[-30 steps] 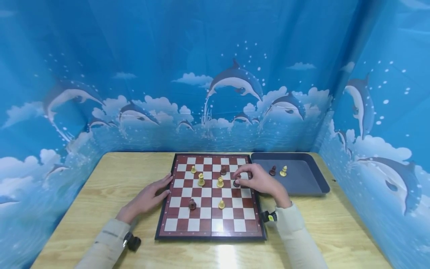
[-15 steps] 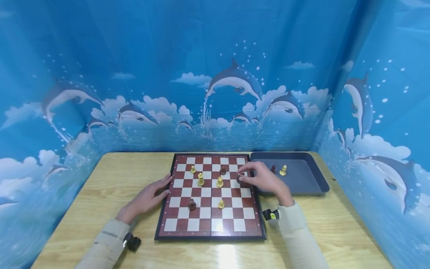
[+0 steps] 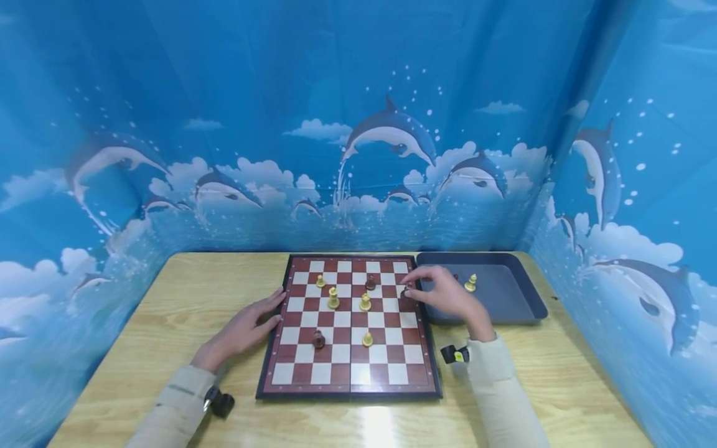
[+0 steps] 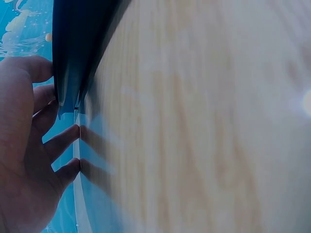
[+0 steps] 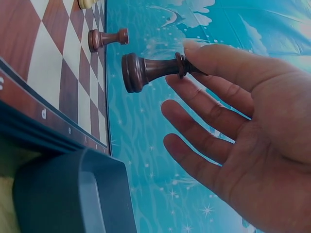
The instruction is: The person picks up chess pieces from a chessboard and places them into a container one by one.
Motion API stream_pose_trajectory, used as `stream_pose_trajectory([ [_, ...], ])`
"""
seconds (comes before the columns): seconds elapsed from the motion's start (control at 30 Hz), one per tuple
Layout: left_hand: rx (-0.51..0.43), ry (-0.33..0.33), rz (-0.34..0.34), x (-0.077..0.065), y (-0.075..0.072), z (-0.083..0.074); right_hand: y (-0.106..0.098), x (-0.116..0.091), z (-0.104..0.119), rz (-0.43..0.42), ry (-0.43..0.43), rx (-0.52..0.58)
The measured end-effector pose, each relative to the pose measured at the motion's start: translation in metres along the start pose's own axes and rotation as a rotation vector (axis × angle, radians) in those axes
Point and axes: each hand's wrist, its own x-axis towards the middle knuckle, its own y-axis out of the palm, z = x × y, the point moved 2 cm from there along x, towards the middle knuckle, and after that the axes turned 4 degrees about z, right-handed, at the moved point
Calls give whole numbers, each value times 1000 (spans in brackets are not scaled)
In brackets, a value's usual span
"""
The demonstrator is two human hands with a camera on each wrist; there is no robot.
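Brown chess piece (image 5: pixel 154 66) hangs pinched in right hand (image 3: pixel 444 295); relaxed left hand (image 3: pixel 245 326) touches chessboard (image 3: pixel 342 353).

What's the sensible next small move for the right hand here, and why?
Probably shift the dark chess piece rightward until it is over the gray tray. The right hand pinches it by its upper end, its base looks clear of the chessboard, and the tray lies just beyond the board's right edge, already holding a gold piece.
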Motion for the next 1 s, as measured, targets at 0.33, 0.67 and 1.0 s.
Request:
stream_pose_trajectory([
  [0.33, 5, -20, 14, 1, -1, 1, -8, -4, -8, -28, 19, 5],
  [0.67, 2, 7, -4, 1, -2, -1, -15, -8, -11, -54, 45, 23],
  [1.0, -4, -6, 11, 0, -1, 2, -22, -13, -21, -70, 75, 28],
])
